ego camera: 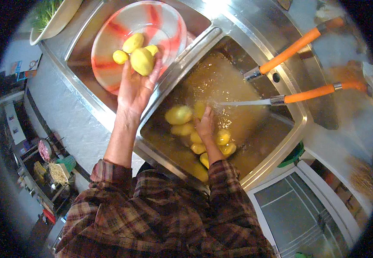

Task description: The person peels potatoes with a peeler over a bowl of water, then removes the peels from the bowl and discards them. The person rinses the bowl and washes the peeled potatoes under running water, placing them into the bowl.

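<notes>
My left hand (138, 84) reaches over a red-and-white plastic basin (107, 38), its fingers around a yellow potato (142, 62). Beyond the fingertips are other yellow potatoes (133, 43); whether they rest in the basin or against the hand is hard to tell. My right hand (205, 124) is partly under brownish water in the steel sink (173, 82), its fingertips at a submerged yellow potato (200, 109). Several more potatoes (178, 115) lie in the water around that hand. Water streams from the lower orange faucet hose (308, 94) close to the right fingertips.
A second orange hose (291, 50) ends above the sink's far right side. The steel divider (186, 69) separates the two sink bowls. At the upper left, a pale bowl (56, 24) holds green stalks. A green container (292, 154) stands beyond the sink's right edge.
</notes>
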Available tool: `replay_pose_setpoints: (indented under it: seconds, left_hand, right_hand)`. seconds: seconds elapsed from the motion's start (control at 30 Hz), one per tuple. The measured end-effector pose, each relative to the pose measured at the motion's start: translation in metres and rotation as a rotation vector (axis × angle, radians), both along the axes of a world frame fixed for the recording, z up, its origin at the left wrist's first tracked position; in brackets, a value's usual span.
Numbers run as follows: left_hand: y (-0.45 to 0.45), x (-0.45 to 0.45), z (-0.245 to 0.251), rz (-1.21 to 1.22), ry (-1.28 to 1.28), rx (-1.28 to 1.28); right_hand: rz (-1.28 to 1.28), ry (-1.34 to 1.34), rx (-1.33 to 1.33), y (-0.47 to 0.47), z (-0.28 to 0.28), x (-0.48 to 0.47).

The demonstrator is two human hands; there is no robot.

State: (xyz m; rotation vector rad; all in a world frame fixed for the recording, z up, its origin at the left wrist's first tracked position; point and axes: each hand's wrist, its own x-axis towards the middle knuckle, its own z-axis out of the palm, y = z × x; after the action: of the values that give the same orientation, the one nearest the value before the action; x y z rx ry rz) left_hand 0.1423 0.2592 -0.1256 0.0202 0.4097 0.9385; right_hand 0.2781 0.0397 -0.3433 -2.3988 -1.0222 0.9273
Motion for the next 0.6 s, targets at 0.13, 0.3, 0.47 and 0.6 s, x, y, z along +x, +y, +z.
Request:
replay_pose_setpoints:
  seconds: [0.13,0.3,0.47,0.6]
  left_hand:
    - [0.000,-0.018,-0.002,0.014,0.131,-0.118]
    - [-0.058,0.007,-0.020,-0.290,0.414,0.253]
    - [-0.125,0.055,-0.093,-0.655,1.109,0.890]
    - [-0.158,0.094,-0.139,-0.837,1.276,0.848]
  right_hand:
    - [0.128,-0.021,-0.079,0.019,0.002,-0.012]
    - [-0.058,0.175,-0.037,0.027,0.017,-0.003]
    - [-0.849,1.030,0.428,0.027,0.028,0.043]
    - [-1.057,1.095,0.407,0.033,0.034,0.087]
